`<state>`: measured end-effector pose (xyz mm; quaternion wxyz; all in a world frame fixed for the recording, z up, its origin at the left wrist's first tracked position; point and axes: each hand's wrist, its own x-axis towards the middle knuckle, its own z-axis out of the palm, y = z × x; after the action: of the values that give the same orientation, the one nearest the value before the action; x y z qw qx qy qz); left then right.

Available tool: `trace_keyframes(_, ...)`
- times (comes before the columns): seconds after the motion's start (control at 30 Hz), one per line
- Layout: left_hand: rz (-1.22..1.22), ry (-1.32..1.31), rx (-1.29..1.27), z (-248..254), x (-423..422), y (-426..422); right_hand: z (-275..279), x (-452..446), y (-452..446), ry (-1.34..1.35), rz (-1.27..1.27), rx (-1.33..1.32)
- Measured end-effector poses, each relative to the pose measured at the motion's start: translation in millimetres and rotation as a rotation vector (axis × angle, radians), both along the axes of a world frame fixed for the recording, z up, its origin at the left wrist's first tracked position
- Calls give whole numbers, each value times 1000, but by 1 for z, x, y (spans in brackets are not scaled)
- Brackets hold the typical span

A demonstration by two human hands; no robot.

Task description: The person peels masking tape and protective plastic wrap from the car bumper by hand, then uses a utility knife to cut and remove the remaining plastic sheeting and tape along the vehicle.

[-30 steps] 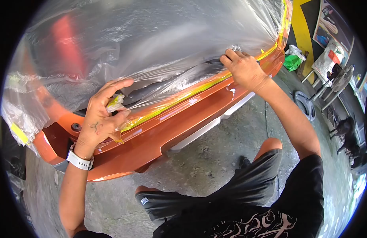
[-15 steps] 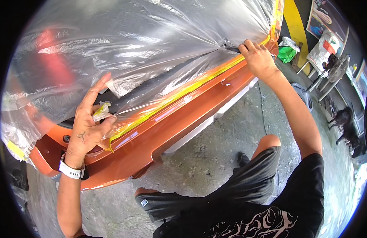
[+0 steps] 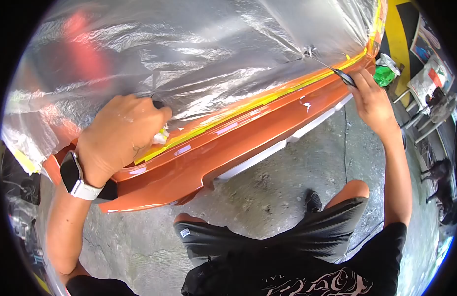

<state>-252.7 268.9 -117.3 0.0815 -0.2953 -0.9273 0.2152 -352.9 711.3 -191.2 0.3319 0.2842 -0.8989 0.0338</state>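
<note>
Clear plastic sheeting (image 3: 199,59) covers the upper part of an orange car panel (image 3: 248,140), with yellow masking tape (image 3: 268,103) along its lower edge. My left hand (image 3: 122,130), a watch on its wrist, is closed over the sheet at the left, its fingers curled away from view. A crumpled wad of plastic and yellow tape (image 3: 162,137) pokes out beneath it. At the far right end of the tape, my right hand (image 3: 371,101) pinches a narrow black strip (image 3: 344,76). From there the strip runs taut to a puckered spot in the sheet.
A concrete floor (image 3: 253,182) lies below the panel, with a dark cable (image 3: 345,148) across it. On the right stand a green-and-white bag (image 3: 385,74), a stool (image 3: 438,111) and a black animal (image 3: 438,177). My bent knees are close beneath the panel.
My left hand has turned over and closed, having been spread open around the wad. The dark gap in the sheet no longer shows. My right hand has drawn the strip away from the sheet.
</note>
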Motion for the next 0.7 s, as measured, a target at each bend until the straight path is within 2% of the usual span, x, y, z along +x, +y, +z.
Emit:
trace_keyframes(0.17, -11, -99, 51, 5, -6, 4, -5, 36, 2, -81, 111, -231)
trace_keyframes(0.23, 0, -121, 76, 7, -17, 3, -13, 41, 3, -38, 120, -241)
trace_keyframes(0.3, -90, -173, 481, 4, -35, -7, -22, 44, 4, -87, 139, -310)
trace_keyframes(0.37, -109, -114, 385, 13, -51, 3, -28, 44, -3, -107, 146, -338)
trace_keyframes(0.43, -31, -434, 806, 25, -73, 15, -41, 39, -7, -338, 191, -577)
trace_keyframes(0.47, -29, -433, 808, 31, -80, 23, -45, 37, -16, -394, 278, -710)
trace_keyframes(0.5, -63, -307, 830, 39, -85, 33, -46, 38, -29, -394, 278, -708)
trace_keyframes(0.53, -99, -180, 847, 46, -90, 43, -45, 39, -43, -504, 321, -925)
trace_keyframes(0.57, -105, -178, 848, 54, -96, 55, -44, 40, -57, -610, 361, -1142)
trace_keyframes(0.63, -83, -420, 1153, 69, -115, 79, -43, 31, -81, -590, 448, -1244)
trace_keyframes(0.67, -265, -372, 1226, 71, -138, 81, -36, 27, -91, -634, 436, -1252)
trace_keyframes(0.7, -290, -383, 1227, 71, -142, 93, -29, 22, -101, -678, 423, -1261)
